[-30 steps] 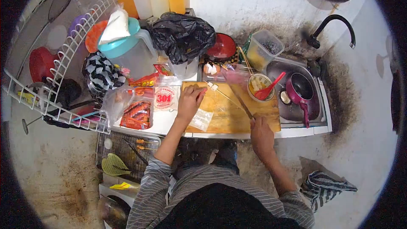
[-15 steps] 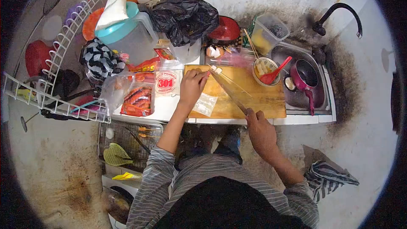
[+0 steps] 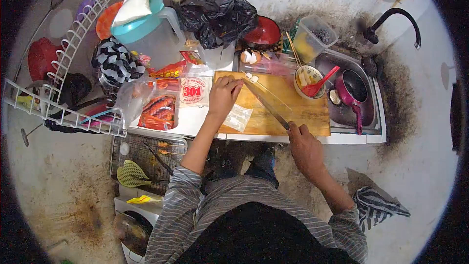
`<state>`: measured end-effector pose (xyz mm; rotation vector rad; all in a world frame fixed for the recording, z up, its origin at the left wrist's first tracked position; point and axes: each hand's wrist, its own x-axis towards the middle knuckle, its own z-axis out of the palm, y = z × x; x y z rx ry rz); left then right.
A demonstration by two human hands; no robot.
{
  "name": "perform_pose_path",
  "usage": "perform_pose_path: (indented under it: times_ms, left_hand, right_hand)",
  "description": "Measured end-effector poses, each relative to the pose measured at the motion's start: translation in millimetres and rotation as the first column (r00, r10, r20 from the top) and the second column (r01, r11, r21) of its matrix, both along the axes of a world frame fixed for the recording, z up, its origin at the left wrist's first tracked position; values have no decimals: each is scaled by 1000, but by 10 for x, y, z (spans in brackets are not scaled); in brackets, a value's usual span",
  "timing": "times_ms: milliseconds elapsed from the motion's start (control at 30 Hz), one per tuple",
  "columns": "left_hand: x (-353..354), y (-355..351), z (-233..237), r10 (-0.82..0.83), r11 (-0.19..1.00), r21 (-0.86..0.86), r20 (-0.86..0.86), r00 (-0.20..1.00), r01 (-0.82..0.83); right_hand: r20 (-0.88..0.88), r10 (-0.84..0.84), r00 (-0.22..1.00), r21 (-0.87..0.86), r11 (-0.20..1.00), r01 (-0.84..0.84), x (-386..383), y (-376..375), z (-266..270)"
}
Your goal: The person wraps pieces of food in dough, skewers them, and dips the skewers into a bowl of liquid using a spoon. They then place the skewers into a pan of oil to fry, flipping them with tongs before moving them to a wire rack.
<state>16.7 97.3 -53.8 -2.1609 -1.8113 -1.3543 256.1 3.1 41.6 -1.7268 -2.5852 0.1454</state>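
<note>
My right hand [image 3: 305, 149] is closed round the handle of a long knife [image 3: 268, 106], whose blade points up and left over the wooden cutting board [image 3: 308, 117]. My left hand [image 3: 225, 93] is over the board's left part, fingers pinched together near the blade's tip; what they hold is too small to make out. Small white pieces [image 3: 251, 77] and a thin skewer [image 3: 273, 95] lie on the board beyond the blade. A clear plastic packet [image 3: 238, 117] lies beside my left wrist. At the board's back right is a bowl [image 3: 317, 96] with a red spoon [image 3: 320, 85].
Left of the board lie a 301 packet [image 3: 192, 91] and a red sausage pack [image 3: 159, 112]. A white wire rack [image 3: 63, 68] stands at far left. On the right, the sink [image 3: 376, 112] holds a pink-handled pan [image 3: 352, 88]. A black bag [image 3: 215, 17] sits behind.
The view has shifted slightly. My right hand and the knife have moved a little to the right; my left hand stays pinched near the blade tip.
</note>
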Motion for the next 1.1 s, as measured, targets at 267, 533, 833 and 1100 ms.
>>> perform_pose_path:
  times_ms: [267,533,833,1100]
  left_hand:
    - [-1,-4,1,-10,999,33,32,999,9]
    - [-1,2,0,-13,1000,-6,41,999,14]
    - [-25,-10,5,71,997,6,-50,996,-71]
    - [-19,43,67,107,994,-22,-103,989,-110]
  right_hand:
    - [29,41,999,51,998,-42,-9,17,-17]
    - [91,81,993,61,994,-87,-50,62,-84]
    - [-175,44,984,-162,984,-73,169,254,13]
    - [-503,-92,859,-376,919,-122,665,289,-23]
